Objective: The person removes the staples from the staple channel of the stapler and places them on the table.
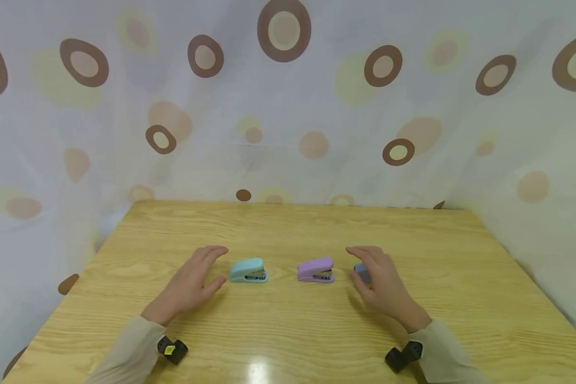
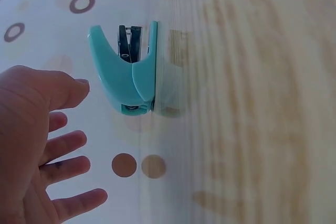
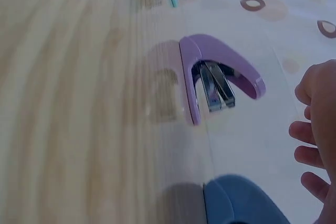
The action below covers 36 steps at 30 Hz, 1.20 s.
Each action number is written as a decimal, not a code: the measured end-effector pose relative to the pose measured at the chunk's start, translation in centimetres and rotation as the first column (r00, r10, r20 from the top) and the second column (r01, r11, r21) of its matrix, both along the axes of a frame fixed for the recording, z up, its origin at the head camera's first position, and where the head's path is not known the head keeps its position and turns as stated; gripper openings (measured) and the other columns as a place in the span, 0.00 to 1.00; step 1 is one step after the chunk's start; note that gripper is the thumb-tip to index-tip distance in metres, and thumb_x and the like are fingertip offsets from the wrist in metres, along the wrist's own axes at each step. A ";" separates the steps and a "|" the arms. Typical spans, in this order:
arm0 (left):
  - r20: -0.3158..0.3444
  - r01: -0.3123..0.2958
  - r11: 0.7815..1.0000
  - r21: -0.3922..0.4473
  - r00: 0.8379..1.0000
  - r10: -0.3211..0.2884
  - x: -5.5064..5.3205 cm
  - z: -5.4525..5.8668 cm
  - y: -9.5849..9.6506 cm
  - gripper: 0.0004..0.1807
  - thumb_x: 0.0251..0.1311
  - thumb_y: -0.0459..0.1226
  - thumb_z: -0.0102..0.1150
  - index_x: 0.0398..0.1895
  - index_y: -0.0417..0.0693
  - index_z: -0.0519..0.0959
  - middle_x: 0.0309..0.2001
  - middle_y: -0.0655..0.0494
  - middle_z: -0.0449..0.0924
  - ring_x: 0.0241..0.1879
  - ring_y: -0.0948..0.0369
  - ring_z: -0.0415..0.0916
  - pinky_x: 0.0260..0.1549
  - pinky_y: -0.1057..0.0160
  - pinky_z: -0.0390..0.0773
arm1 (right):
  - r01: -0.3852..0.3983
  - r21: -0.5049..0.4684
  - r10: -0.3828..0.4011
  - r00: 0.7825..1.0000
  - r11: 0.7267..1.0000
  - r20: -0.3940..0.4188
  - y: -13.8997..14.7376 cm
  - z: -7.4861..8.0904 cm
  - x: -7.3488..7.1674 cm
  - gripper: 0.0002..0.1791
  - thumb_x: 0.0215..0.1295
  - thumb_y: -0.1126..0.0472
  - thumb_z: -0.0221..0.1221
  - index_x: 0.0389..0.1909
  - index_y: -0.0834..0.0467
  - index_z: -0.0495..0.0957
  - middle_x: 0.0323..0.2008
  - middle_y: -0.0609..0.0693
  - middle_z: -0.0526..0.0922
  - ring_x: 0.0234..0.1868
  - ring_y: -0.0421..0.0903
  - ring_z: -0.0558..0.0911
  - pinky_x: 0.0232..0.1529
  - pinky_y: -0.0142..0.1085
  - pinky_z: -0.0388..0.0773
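Three small staplers stand in a row on the wooden table. Leftmost is a turquoise stapler (image 1: 247,270), in the middle a purple stapler (image 1: 316,270), and at the right a blue stapler (image 1: 362,272), partly hidden by fingers in the head view. My left hand (image 1: 190,281) hovers just left of the turquoise stapler (image 2: 123,72), fingers spread and apart from it. Over the blue stapler (image 3: 239,200) my right hand (image 1: 383,280) is held with relaxed fingers; contact cannot be made out. The purple stapler (image 3: 218,72) lies to that hand's left, untouched.
The wooden table (image 1: 288,330) reaches back to a pale patterned curtain (image 1: 288,106) that also hangs along both sides. A dark wrist camera (image 1: 173,349) is strapped at the left sleeve and another wrist camera (image 1: 404,356) at the right.
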State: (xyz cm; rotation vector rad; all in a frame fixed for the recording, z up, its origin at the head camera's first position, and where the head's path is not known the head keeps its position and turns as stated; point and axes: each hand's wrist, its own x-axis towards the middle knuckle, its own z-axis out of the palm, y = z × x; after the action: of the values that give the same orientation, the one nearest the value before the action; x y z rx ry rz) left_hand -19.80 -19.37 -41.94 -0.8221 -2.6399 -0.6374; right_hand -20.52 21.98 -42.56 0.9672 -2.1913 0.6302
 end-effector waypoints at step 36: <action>0.003 0.068 0.997 0.035 0.998 -0.068 -0.5 -0.8 2.2 0.28 0.57 0.37 0.67 0.59 0.39 0.70 0.55 0.49 0.74 0.56 0.53 0.72 0.52 0.51 0.76 | -0.149 0.106 0.142 0.987 0.983 0.071 -10.5 0.9 -2.0 0.24 0.54 0.63 0.66 0.53 0.61 0.75 0.43 0.52 0.82 0.44 0.47 0.78 0.43 0.43 0.76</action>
State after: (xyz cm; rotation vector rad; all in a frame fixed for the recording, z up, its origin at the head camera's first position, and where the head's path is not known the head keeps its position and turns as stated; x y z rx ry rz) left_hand -20.30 -17.13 -42.71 -0.9054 -2.6062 -0.7005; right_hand -22.55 11.43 -41.64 1.1891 -2.2457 0.6183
